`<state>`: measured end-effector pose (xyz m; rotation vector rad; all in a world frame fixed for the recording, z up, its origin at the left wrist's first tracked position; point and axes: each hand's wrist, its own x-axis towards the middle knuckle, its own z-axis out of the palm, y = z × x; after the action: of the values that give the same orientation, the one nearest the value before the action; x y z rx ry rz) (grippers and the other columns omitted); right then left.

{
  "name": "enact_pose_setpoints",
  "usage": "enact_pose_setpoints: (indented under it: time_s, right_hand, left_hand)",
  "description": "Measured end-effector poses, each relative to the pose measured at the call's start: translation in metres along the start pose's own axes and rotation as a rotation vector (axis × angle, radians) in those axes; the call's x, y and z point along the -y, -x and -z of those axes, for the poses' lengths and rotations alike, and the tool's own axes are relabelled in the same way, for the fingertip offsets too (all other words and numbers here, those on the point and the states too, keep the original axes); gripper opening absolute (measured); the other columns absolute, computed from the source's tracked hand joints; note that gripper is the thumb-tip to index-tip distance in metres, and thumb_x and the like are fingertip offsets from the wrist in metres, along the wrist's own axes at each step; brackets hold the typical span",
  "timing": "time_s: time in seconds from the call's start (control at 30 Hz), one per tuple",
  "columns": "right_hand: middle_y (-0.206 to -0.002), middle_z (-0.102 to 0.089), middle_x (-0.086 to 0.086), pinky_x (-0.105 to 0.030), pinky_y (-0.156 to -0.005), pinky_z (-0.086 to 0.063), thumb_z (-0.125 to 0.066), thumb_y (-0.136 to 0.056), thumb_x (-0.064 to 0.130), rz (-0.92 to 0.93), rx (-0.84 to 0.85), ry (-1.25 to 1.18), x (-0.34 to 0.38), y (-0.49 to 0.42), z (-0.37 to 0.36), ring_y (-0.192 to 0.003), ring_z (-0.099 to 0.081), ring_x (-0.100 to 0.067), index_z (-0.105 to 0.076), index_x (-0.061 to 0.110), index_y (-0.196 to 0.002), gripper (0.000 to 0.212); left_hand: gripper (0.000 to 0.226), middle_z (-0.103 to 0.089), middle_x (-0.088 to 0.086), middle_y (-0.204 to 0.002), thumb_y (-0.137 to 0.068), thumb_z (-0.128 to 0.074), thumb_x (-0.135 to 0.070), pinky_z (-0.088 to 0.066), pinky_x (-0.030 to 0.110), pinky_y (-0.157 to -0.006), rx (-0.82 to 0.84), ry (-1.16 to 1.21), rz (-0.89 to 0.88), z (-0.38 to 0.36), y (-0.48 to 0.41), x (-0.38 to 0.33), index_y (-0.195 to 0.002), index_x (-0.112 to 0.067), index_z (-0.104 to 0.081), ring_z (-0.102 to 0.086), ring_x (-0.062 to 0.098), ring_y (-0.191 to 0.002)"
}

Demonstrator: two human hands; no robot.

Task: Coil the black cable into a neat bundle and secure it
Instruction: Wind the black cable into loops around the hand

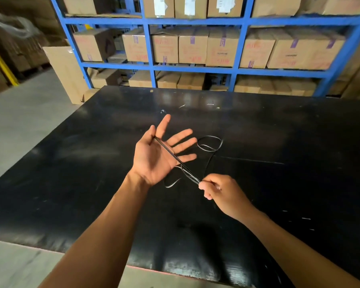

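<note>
A thin black cable (170, 153) runs taut across my left palm, hooked in the crook between thumb and forefinger. My left hand (158, 154) is held palm up above the black table (279, 142) with fingers spread straight. Below and to the right, my right hand (218, 191) pinches the strands of cable in curled fingers. The rest of the cable lies loose on the table, with one loop (210, 143) beyond my left fingertips and another curve under my left wrist.
Behind the table stands a blue metal rack (195, 68) filled with cardboard boxes. A tall cardboard box (67, 73) sits on the grey floor at the left. Small white scraps lie on the table's far side and right edge.
</note>
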<state>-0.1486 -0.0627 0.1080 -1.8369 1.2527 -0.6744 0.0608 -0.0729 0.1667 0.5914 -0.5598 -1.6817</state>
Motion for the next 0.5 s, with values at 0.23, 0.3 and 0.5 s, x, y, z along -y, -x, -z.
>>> enact_pose_setpoints:
  time_s: [0.23,0.3,0.5]
  right_hand:
    - [-0.083,-0.073,-0.006,-0.045,-0.074,-0.054,-0.062,-0.092,0.023,0.069,-0.011,0.348,-0.02,-0.026,-0.005,-0.079,-0.067,-0.025,-0.072,0.011,-0.09,0.015]
    - [-0.092,-0.074,-0.005,-0.046,-0.079,-0.054,-0.065,-0.09,0.018,0.091,-0.048,0.432,-0.012,-0.039,0.008,-0.086,-0.068,-0.025,-0.074,0.013,-0.094,0.011]
    - [-0.095,-0.064,0.004,-0.042,-0.078,-0.055,-0.069,-0.089,0.027,0.139,-0.048,0.688,0.042,-0.082,0.057,-0.089,-0.064,-0.02,-0.073,0.022,-0.094,0.009]
  left_hand:
    - [0.048,-0.033,0.037,-0.15,-0.101,-0.022,-0.055,-0.021,0.078,-0.104,0.33,-0.112,0.275,0.007,0.017,-0.019,-0.146,-0.047,-0.037,-0.031,0.057,-0.138]
    - [0.049,-0.035,0.039,-0.147,-0.101,-0.022,-0.056,-0.023,0.076,-0.104,0.38,-0.16,0.391,0.006,0.024,-0.011,-0.145,-0.046,-0.04,-0.032,0.057,-0.137]
    - [0.051,-0.044,0.037,-0.14,-0.098,-0.027,-0.055,-0.033,0.068,-0.101,0.252,-0.344,0.604,0.014,0.027,0.028,-0.142,-0.041,-0.049,-0.039,0.056,-0.134]
